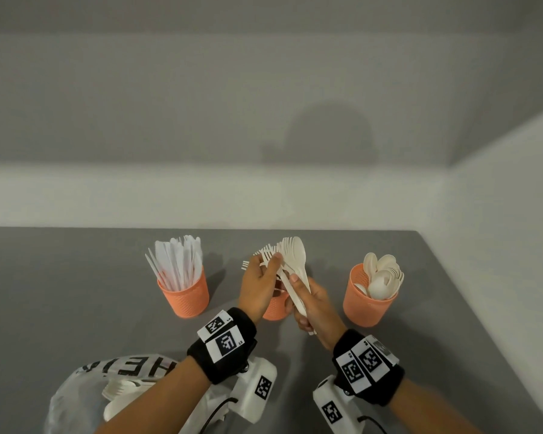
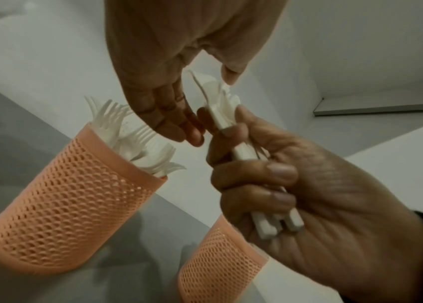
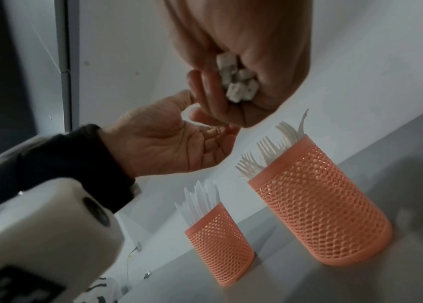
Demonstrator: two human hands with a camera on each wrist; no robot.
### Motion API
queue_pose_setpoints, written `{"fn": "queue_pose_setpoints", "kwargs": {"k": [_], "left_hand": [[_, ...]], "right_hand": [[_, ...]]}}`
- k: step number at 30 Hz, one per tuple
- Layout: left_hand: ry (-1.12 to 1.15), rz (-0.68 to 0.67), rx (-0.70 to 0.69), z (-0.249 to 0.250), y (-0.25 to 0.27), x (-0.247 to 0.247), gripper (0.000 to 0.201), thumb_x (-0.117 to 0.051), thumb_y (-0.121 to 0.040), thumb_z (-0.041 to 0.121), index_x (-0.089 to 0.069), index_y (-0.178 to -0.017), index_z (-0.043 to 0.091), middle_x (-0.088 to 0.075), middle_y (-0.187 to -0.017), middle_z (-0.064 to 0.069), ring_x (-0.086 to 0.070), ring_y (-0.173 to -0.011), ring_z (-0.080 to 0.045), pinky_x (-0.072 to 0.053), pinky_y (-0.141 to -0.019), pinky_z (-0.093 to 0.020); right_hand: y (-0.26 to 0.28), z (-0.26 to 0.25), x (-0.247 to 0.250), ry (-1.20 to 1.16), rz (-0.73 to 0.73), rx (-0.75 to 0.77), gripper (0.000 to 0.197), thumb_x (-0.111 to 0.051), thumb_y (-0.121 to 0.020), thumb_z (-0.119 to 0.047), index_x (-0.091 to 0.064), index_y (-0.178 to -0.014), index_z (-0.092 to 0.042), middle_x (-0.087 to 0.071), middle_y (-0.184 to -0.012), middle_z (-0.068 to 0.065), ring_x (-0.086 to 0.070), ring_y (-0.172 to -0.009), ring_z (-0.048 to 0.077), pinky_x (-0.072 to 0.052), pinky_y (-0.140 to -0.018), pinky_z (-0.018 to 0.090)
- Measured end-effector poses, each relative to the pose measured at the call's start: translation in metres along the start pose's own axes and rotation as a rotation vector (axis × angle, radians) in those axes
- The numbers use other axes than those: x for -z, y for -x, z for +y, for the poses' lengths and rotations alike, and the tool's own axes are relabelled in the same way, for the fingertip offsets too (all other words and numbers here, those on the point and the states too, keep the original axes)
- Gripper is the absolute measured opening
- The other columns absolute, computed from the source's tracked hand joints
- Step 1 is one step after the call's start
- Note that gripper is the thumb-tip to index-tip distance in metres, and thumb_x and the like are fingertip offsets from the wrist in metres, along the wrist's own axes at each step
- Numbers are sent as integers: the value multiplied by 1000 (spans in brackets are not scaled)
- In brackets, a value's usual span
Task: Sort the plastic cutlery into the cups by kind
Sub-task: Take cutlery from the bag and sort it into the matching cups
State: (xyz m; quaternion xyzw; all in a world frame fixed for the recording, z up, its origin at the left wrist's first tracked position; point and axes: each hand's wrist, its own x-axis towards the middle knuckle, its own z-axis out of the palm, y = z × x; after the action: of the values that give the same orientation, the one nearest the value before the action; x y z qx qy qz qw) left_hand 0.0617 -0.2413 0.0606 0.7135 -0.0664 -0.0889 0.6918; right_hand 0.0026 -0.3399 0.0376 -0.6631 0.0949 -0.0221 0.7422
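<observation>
At the centre of the head view, your right hand (image 1: 311, 303) grips a bundle of white cutlery (image 1: 292, 264) by the handles, fingers curled round them, spoon bowls and fork tines fanning upward. Your left hand (image 1: 259, 285) reaches in from the left, thumb and fingertips pinching the upper part of the bundle. Directly beneath both hands stands the middle orange mesh cup (image 2: 75, 196), holding forks (image 2: 127, 139). To its left in the head view, another orange cup (image 1: 184, 296) holds knives (image 1: 177, 263); to the right, a third cup (image 1: 367, 300) holds spoons (image 1: 383, 275). All three stand on the grey table (image 1: 60, 292). At lower left, a plastic bag (image 1: 85, 399) contains more cutlery.
</observation>
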Motion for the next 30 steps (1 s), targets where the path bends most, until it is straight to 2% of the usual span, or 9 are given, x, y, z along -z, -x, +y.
{"fn": "queue_pose_setpoints", "kwargs": {"k": [3,5,9,13,16,19,23,27,30], "left_hand": [[-83,12,-51,-4,2,-4,18,-49,-94,21,-55,-102,7,-68,-88,-8,-69,-82,-24,-58,-76,-41],[-111,24,-30,-6,0,-7,14,-45,-93,17,-54,-97,8,-67,-92,-15,-67,-86,-30,-56,-80,-47],[-49,-17,49,-3,-1,-6,31,-29,-95,14,-55,-86,2,-61,-82,-20,-59,-76,-29,-50,-74,-38],[34,-101,80,3,1,-3,37,-27,-97,18,-57,-81,5,-62,-78,-16,-60,-74,-25,-49,-68,-29],[8,-135,17,2,1,-4,33,-39,-98,26,-62,-82,8,-67,-74,-9,-66,-72,-22,-52,-70,-29],[-32,-120,-39,-1,-2,-4,28,-46,-96,22,-63,-84,3,-67,-74,-11,-65,-68,-20,-52,-67,-26],[2,-55,-56,-4,-3,-7,29,-44,-96,18,-61,-81,-1,-63,-69,-9,-62,-59,-10,-50,-58,-17],[54,-45,-56,-2,-3,-9,29,-44,-97,17,-61,-86,-4,-62,-71,-11,-61,-60,-12,-50,-56,-16],[97,-29,-41,0,-2,-8,31,-43,-97,16,-62,-80,-2,-64,-67,-9,-63,-55,-9,-51,-57,-18]], "right_hand": [[-1,1,-2,42,19,2,27,-42,-97,-35,-56,-98,-13,-49,-59,6,-34,-32,5,-25,-33,15],[0,3,-3,50,17,0,26,-43,-96,-36,-56,-99,-13,-52,-58,5,-35,-31,7,-26,-34,15],[1,3,-4,56,-9,-13,29,-39,-97,-37,-56,-110,-17,-57,-59,7,-43,-32,7,-32,-33,16],[1,1,0,-4,-89,-65,37,-37,-96,-42,-55,-114,-15,-58,-58,6,-41,-32,9,-34,-36,17],[2,-3,2,-69,-168,-128,39,-34,-96,-45,-57,-99,-13,-58,-53,4,-39,-30,7,-33,-35,16],[3,-8,2,-105,-223,-171,50,-29,-92,-52,-56,-83,-11,-57,-50,2,-39,-29,7,-32,-34,16],[2,-10,1,-133,-231,-153,50,-27,-91,-55,-60,-94,-17,-56,-58,7,-42,-32,9,-34,-36,17],[-1,-3,1,-117,-199,-91,53,-37,-85,-55,-58,-105,-11,-56,-65,7,-49,-40,11,-42,-39,21],[-1,-1,3,-90,-157,-57,50,-39,-88,-50,-58,-107,-9,-60,-69,9,-56,-50,15,-47,-44,24]]}}
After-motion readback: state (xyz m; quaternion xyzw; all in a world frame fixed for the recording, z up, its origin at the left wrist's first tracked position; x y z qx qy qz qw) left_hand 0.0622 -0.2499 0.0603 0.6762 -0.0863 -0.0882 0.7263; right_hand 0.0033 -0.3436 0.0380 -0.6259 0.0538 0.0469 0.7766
